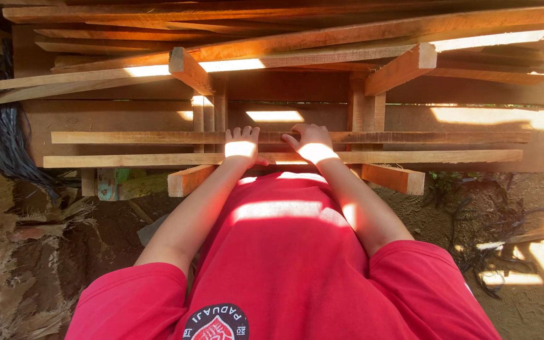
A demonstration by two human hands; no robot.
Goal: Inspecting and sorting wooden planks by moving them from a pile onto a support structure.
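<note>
**Both hands on two slats**

My left hand [241, 148] lies flat, fingers [245, 133] spread wide, across two long slats, the far slat [410, 136] and the near slat [423, 156], gripping nothing. My right hand [313, 148], at 3 o'clock of it, curls its fingers [295, 140] over the far slat. Both slats rest on two cross-beams [398, 178]. A plank stack [322, 38] sits at 12 o'clock. No container shows.

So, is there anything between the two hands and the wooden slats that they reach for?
Nothing visible. The left hand lies flat across the near slat, and the right hand curls its fingers on the far slat. Both hands touch the wood directly.
</note>
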